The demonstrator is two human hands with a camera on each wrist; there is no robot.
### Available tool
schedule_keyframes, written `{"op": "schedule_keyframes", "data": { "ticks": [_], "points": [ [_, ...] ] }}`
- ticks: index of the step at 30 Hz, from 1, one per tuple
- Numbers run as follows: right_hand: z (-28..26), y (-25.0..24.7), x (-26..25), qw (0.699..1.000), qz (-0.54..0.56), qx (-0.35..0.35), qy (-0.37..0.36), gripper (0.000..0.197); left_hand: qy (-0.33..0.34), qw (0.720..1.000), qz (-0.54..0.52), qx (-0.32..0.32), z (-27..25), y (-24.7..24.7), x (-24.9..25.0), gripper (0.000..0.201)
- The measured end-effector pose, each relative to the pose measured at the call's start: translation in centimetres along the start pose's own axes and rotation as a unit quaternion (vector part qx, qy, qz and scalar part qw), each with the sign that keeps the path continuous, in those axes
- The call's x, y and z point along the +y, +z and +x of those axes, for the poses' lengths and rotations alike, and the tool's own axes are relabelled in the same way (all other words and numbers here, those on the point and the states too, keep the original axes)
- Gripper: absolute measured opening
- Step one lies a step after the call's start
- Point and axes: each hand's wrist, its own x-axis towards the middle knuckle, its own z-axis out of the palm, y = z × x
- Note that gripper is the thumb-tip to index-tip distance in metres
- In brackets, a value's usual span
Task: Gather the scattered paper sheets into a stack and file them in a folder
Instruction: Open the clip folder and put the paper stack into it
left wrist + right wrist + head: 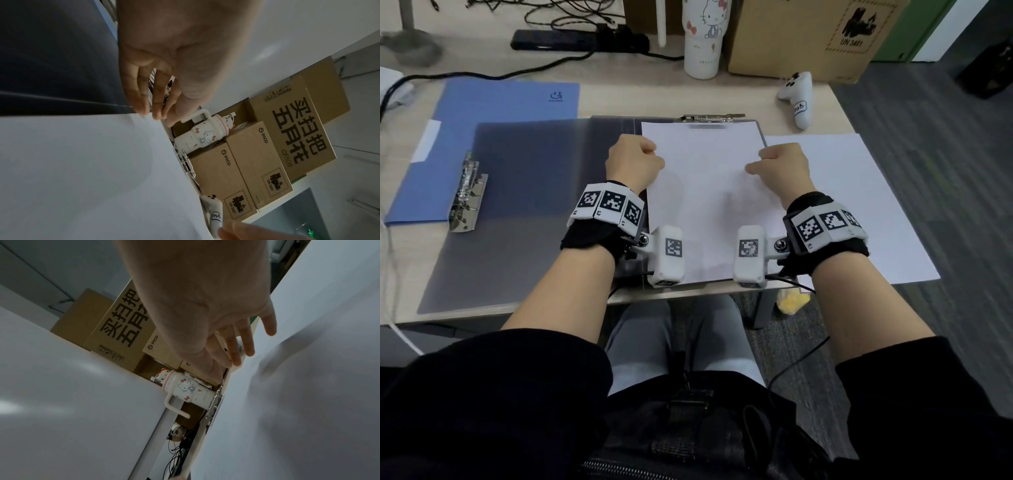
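Note:
A stack of white paper sheets [705, 205] [82, 162] [298, 402] lies on the right half of an open grey folder [524, 212], its top edge under a metal clip [712, 118]. My left hand [633, 161] [174, 65] is at the stack's left edge, its nearly straight fingertips [144, 108] touching that edge. On the opposite side my right hand [784, 164] [205, 305] touches the right edge with straight fingers [236, 356], thumb lying on the top sheet. One more loose sheet [859, 205] [72, 386] lies to the right, partly over the table's corner.
A blue folder [500, 102] lies under the grey one at the back left, near a metal lever clip [467, 195]. Behind stand a white cartoon tumbler [705, 37], cardboard boxes [808, 34], a white controller [799, 99] and a black power strip [578, 41] with cables.

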Motion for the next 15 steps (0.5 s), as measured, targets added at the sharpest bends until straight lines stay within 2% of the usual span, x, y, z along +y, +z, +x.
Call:
{"op": "schedule_keyframes", "data": {
  "ticks": [4, 7, 9, 12, 15],
  "points": [
    [0.7, 1.2, -2.1, 0.996, -0.05, -0.064, -0.027, 0.053, 0.052, 0.994, 0.061, -0.07, 1.6, 1.0, 1.3, 0.045],
    [1.8, 2.4, -3.0, 0.988, -0.09, -0.124, -0.03, 0.06, 0.087, 0.981, 0.12, -0.126, 2.8, 2.0, 2.0, 0.057],
    [2.7, 3.1, -3.3, 0.983, -0.106, -0.146, -0.028, 0.065, 0.109, 0.966, 0.179, -0.149, 3.3, 2.5, 2.4, 0.057],
    [4.0, 3.6, -3.8, 0.975, -0.157, -0.152, -0.032, 0.07, 0.128, 0.944, 0.253, -0.167, 4.4, 3.0, 2.3, 0.067],
    [5.3, 4.1, -3.9, 0.968, -0.197, -0.151, -0.027, 0.081, 0.137, 0.94, 0.276, -0.149, 5.5, 2.9, 2.1, 0.069]
  ]
}}
